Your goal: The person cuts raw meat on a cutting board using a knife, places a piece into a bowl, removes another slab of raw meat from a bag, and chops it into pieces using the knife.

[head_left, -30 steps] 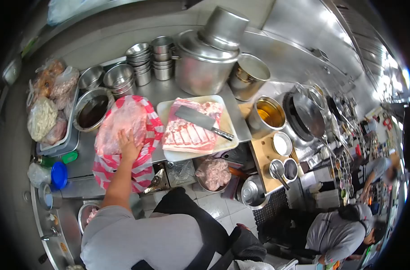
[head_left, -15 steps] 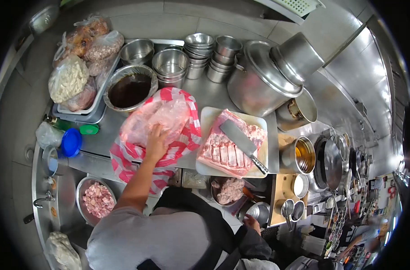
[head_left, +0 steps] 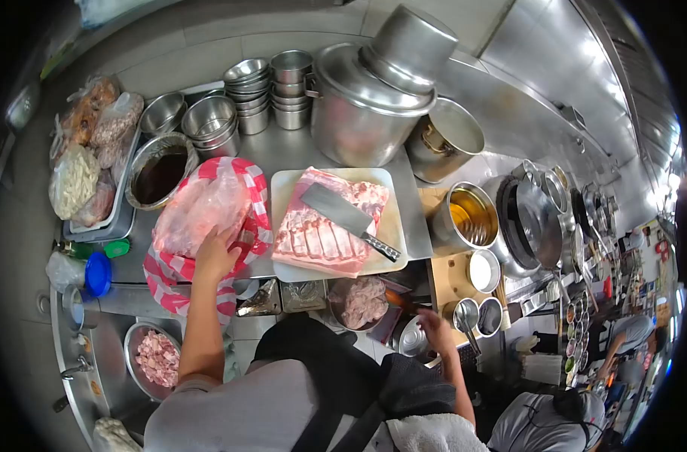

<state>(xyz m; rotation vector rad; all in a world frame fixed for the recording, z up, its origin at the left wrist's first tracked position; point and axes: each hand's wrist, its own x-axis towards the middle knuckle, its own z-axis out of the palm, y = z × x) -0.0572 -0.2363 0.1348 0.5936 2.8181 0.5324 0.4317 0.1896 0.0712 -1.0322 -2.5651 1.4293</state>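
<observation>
At lower left, cut meat (head_left: 157, 360) fills a bowl (head_left: 154, 389), while left of centre your left hand (head_left: 216, 258) rests, fingers spread, on meat still in its clear bag (head_left: 202, 205). At centre, the rib slab (head_left: 313, 237) lies in one piece under a cleaver (head_left: 334, 207); farther right, your right hand (head_left: 435, 333) looks empty, fingers loosely apart.

Passage: narrow, between bag (head_left: 257, 202) and tray (head_left: 393, 222) | obstacle: cleaver (head_left: 336, 209) across meat (head_left: 311, 247)
</observation>
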